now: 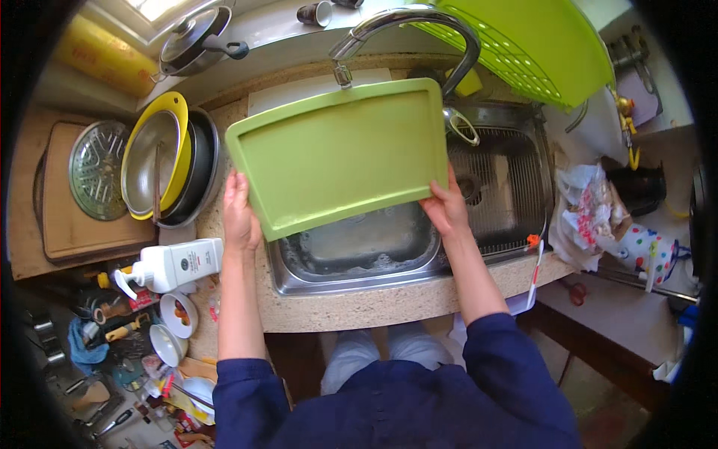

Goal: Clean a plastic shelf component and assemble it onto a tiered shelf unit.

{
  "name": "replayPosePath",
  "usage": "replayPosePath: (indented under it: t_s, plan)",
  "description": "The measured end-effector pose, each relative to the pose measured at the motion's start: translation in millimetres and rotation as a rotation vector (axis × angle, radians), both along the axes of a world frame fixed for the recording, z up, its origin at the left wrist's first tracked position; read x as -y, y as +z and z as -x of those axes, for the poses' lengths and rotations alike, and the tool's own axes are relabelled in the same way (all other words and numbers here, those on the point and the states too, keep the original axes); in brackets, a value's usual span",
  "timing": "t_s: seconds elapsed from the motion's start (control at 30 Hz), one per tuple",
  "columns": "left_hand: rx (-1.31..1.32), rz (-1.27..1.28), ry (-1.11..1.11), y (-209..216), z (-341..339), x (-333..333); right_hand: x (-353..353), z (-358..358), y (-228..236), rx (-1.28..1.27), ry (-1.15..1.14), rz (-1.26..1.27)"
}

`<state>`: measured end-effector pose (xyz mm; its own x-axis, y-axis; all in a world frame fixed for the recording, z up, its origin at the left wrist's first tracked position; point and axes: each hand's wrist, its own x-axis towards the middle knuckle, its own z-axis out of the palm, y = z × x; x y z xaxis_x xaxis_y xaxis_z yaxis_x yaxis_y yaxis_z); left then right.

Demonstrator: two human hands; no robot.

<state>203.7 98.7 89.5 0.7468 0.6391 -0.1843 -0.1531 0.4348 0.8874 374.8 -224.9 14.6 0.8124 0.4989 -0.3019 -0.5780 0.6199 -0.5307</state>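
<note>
A light green rectangular plastic tray (340, 157) with a raised rim is held up over the left basin of the steel sink (359, 285), tilted with its right end higher. My left hand (241, 215) grips its left edge, and my right hand (449, 206) holds the lower right corner, thumb on the face. Some fingers of both hands are hidden behind it. Soapy water shows in the basin below. The chrome faucet (407, 15) arches above the tray's far edge, its spout close to the rim.
Left of the sink stand a white pump bottle (179, 266), a yellow-rimmed colander (153, 161) among stacked pans, and a wooden board (71, 232). Bowls and utensils crowd the lower left. A green rack (546, 52) rises at the back right, near plastic bags (587, 209).
</note>
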Motion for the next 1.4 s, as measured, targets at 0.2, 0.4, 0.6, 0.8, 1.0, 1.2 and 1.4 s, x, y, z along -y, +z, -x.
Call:
replayPosePath:
  t_s: [0.2,0.4,0.6,0.8,1.0,1.2,1.4]
  plan:
    - [-0.047,-0.034,-0.004,50.1,37.5,6.1,-58.5,-21.1,-41.2,-0.104,0.098,-0.128]
    - [-0.221,-0.075,0.006,68.6,73.5,22.3,-103.8,-35.7,-38.6,-0.039,0.257,-0.209]
    - [-0.274,-0.176,0.039,83.0,81.4,51.4,-116.8,-40.6,-39.8,0.03,0.368,0.018]
    - [-0.293,-0.226,0.066,108.6,80.2,63.9,-87.1,-28.7,-30.6,0.64,0.253,0.82]
    - [-0.314,-0.226,0.067,152.0,81.5,74.5,-7.0,-35.9,37.3,1.372,-0.197,1.554]
    - [-0.331,-0.283,-0.012,186.9,74.8,89.1,34.9,-48.5,71.7,1.313,0.44,1.758]
    - [-0.342,-0.289,-0.165,221.4,61.3,100.5,41.0,32.7,105.3,1.509,0.501,1.495]
